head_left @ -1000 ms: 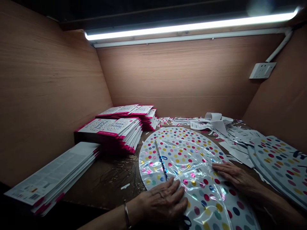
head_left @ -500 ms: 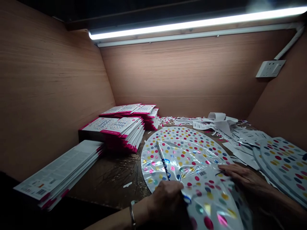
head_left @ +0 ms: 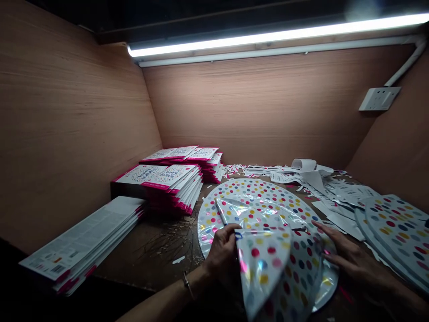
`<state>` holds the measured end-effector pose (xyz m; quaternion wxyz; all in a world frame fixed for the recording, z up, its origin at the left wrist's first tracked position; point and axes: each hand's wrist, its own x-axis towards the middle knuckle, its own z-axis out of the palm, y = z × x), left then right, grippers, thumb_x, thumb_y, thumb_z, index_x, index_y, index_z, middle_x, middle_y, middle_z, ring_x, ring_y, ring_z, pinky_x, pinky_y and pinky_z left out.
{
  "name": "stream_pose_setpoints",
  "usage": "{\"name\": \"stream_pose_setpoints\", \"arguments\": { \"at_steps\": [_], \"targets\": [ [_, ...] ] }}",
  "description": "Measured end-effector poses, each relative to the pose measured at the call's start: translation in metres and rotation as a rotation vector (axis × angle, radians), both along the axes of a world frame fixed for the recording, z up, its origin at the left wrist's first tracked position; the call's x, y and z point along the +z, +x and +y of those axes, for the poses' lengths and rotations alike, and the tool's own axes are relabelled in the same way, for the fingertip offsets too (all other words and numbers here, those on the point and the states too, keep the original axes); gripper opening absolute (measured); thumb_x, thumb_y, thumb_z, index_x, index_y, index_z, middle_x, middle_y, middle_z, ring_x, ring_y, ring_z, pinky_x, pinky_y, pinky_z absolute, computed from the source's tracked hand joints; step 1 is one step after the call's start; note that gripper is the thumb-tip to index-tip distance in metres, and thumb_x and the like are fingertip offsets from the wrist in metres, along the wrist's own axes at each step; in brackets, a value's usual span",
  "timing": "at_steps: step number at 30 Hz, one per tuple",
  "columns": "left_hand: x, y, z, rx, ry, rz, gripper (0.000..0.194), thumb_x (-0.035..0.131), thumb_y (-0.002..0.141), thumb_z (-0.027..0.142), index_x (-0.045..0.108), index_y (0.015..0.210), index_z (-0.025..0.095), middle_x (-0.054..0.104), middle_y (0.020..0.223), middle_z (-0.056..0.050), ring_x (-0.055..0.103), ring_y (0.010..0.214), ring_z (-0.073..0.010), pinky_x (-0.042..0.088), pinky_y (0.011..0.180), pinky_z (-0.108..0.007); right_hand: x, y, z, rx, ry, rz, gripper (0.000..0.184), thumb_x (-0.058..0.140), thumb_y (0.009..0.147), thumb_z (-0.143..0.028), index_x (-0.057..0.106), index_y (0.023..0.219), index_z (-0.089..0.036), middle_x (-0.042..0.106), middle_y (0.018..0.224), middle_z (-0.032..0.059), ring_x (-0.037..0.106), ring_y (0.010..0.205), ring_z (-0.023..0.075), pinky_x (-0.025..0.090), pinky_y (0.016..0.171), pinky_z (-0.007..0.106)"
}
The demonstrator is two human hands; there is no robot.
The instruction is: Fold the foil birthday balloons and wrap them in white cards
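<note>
A round foil balloon (head_left: 254, 197) with coloured polka dots lies flat on the dark table (head_left: 161, 250), its near half folded up into a loose, shiny flap (head_left: 264, 264). My left hand (head_left: 223, 252) grips the edge of that flap, and a thin bangle (head_left: 186, 280) sits on its wrist. A small blue loop (head_left: 238, 235) shows at my left fingers, too small to identify. My right hand (head_left: 348, 257) lies on the far side with its fingers spread, touching the folded foil near the rim.
Stacks of packaged balloons with pink edges (head_left: 157, 179) stand at the back left, and white-backed packs (head_left: 80, 237) lie at the left. More dotted balloons (head_left: 398, 232) are piled at the right. Paper scraps (head_left: 301, 176) cover the back. Wooden walls enclose the table.
The near half of the balloon has lifted and folded further over towards the middle. My left hand has risen with it and moved up and left, and my right hand has shifted slightly towards the fold.
</note>
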<state>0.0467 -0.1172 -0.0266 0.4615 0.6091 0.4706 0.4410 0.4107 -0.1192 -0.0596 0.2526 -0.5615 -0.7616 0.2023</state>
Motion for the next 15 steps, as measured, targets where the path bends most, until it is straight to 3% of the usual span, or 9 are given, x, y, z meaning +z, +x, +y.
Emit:
{"name": "stream_pose_setpoints", "arguments": {
  "at_steps": [3,5,7,9,12,15],
  "targets": [
    [0.009,-0.012,-0.012,-0.279,0.309,0.23,0.028,0.055,0.079,0.024,0.061,0.105,0.014,0.064,0.108,-0.011,0.056,0.105,-0.0284,0.04,0.097,-0.041,0.004,-0.009,-0.023,0.058,0.268,-0.199,0.065,0.048,0.083,-0.036,0.02,0.143,-0.03,0.028,0.145,0.0027,0.027,0.131,0.0301,0.031,0.104,0.05],
    [0.01,-0.017,-0.021,-0.532,0.683,0.579,0.032,0.05,0.085,0.02,0.054,0.116,0.013,0.05,0.128,-0.014,0.04,0.123,-0.0333,0.027,0.105,-0.05,0.003,-0.013,-0.041,0.067,0.377,-0.301,0.065,0.043,0.084,-0.032,0.017,0.143,-0.03,0.025,0.146,0.0033,0.025,0.131,0.0326,0.029,0.103,0.055],
    [0.008,-0.018,-0.029,-0.663,0.979,0.904,0.034,0.04,0.091,0.019,0.047,0.124,0.011,0.041,0.136,-0.016,0.032,0.128,-0.034,0.023,0.106,-0.053,0.0,-0.016,-0.062,0.09,0.422,-0.383,0.062,0.041,0.084,-0.029,0.019,0.143,-0.031,0.023,0.147,0.0035,0.023,0.132,0.0339,0.027,0.103,0.057],
    [0.005,-0.015,-0.033,-0.656,1.049,1.041,0.033,0.037,0.093,0.021,0.046,0.123,0.009,0.041,0.135,-0.016,0.033,0.128,-0.0319,0.025,0.107,-0.048,-0.004,-0.018,-0.085,0.166,0.49,-0.408,0.06,0.041,0.083,-0.027,0.026,0.141,-0.032,0.026,0.146,0.0022,0.023,0.132,0.0323,0.024,0.106,0.054],
    [0.005,-0.008,-0.035,-0.648,1.002,1.094,0.036,0.035,0.094,0.023,0.043,0.125,0.008,0.045,0.131,-0.016,0.035,0.126,-0.03,0.026,0.107,-0.045,-0.011,-0.021,-0.12,0.261,0.622,-0.389,0.056,0.047,0.08,-0.03,0.038,0.135,-0.032,0.033,0.143,0.001,0.024,0.132,0.0287,0.02,0.11,0.045],
    [0.01,-0.001,-0.033,-0.703,0.958,1.095,0.038,0.034,0.094,0.022,0.039,0.129,0.008,0.043,0.132,-0.016,0.033,0.127,-0.0299,0.025,0.107,-0.045,-0.022,-0.026,-0.152,0.235,0.667,-0.397,0.052,0.059,0.075,-0.029,0.049,0.126,-0.033,0.046,0.134,0.0024,0.029,0.13,0.0296,0.016,0.111,0.047]
  ]
}}
